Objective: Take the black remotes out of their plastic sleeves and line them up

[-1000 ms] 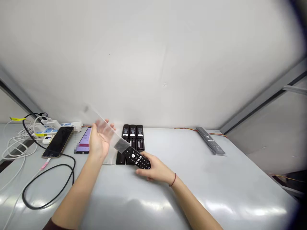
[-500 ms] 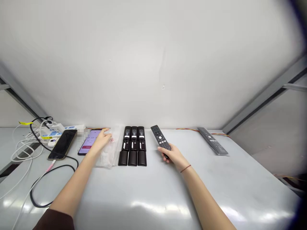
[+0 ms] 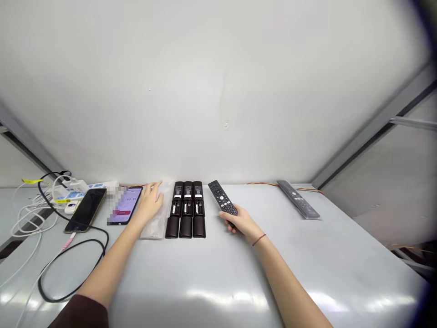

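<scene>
My right hand (image 3: pixel 237 219) grips the lower end of a black remote control (image 3: pixel 220 193), its buttons facing up. Clear plastic bags (image 3: pixel 155 228) lie flat under my left hand (image 3: pixel 150 202), which rests on them with its fingers spread. Just right of the bags, three remote controls (image 3: pixel 187 209) lie face down side by side. Their battery bays show, with the dark covers (image 3: pixel 186 227) at the near ends. Another remote control in a clear bag (image 3: pixel 297 199) lies apart on the right.
A phone with a lit timer screen (image 3: pixel 128 205) lies left of my left hand. Beyond it are a dark phone (image 3: pixel 85 210), a power strip (image 3: pixel 102 185) and tangled white and black cables (image 3: pixel 73 264). A white wall (image 3: pixel 218 91) rises behind the grey table (image 3: pixel 211 282).
My left hand has shifted slightly right and spread its fingers over the bags, which now lie flatter. My right hand still holds the remote control. The whole view has shifted a little.
</scene>
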Demonstrator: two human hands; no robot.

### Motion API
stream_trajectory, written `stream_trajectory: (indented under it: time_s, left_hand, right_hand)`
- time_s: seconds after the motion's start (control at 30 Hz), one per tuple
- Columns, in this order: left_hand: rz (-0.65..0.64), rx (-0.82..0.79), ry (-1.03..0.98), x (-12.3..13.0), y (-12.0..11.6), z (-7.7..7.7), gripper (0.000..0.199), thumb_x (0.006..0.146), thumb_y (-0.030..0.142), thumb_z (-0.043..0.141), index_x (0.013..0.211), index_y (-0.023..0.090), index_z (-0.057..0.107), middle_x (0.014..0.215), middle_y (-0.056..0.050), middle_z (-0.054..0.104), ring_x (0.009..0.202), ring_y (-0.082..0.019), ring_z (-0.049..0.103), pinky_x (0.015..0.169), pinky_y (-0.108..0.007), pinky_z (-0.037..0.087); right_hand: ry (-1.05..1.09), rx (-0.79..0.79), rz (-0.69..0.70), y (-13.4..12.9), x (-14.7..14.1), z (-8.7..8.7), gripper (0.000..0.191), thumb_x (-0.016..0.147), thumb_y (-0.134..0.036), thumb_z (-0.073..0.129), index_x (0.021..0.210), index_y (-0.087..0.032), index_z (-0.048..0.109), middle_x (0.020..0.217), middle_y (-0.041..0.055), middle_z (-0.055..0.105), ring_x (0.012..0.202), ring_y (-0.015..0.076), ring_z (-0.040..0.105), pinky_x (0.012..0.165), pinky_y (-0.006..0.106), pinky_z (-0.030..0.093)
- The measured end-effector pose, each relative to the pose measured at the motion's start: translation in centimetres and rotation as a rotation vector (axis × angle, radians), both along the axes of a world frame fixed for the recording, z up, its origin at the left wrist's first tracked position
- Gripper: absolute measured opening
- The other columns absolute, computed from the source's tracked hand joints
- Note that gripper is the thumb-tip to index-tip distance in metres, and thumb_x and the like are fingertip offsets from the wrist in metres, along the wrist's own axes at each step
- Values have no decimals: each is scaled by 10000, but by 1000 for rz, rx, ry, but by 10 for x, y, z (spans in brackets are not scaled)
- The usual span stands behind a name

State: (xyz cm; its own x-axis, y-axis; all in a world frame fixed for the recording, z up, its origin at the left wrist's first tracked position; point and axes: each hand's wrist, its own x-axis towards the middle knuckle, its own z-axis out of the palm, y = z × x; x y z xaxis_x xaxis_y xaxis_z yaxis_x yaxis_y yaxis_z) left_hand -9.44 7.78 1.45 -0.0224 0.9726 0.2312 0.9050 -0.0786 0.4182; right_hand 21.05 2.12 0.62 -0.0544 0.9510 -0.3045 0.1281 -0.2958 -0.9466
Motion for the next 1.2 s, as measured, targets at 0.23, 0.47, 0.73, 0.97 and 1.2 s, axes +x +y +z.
stream_trajectory:
  time_s: [0.23,0.47,0.73,0.97,1.2]
  left_hand:
    - [-163,-198,255,4,-5,-17,475,921,317,238,1350,211,413,1481,-83,287,1344,-299,256,1037,-596,206]
    - [-199,137,-1,28,-12,3,434,898,310,335,1267,158,507,1407,-114,404,1367,-278,202,1108,-497,131]
    - [-347,-466,-1369,110,-52,2,434,833,483,505,1139,179,554,1148,-109,607,1040,-215,582,939,-375,422]
    - [-279,-417,-1557,104,-58,-4,338,810,458,561,1002,183,601,985,-59,646,920,-166,601,841,-303,456]
    - [-315,-481,-1479,108,-64,-5,496,811,594,458,970,150,610,922,-85,653,858,-178,613,795,-304,477]
  right_hand:
    - [-14,4,24,0,-1,-2,285,692,-345,663,785,-192,441,538,-53,510,400,82,484,326,183,349]
    - [96,43,65,-5,-7,7,312,695,-379,673,813,-189,456,554,-54,506,409,79,469,347,187,338]
    - [438,-59,211,-19,-40,16,368,840,-533,460,857,-170,520,683,34,610,468,115,533,372,205,354]
    - [731,-209,319,-29,-57,16,350,822,-530,506,833,-183,545,735,6,547,508,100,534,438,229,424]
    - [446,27,148,-33,-61,19,439,692,-422,716,953,-215,429,715,-36,545,560,118,587,476,239,484]
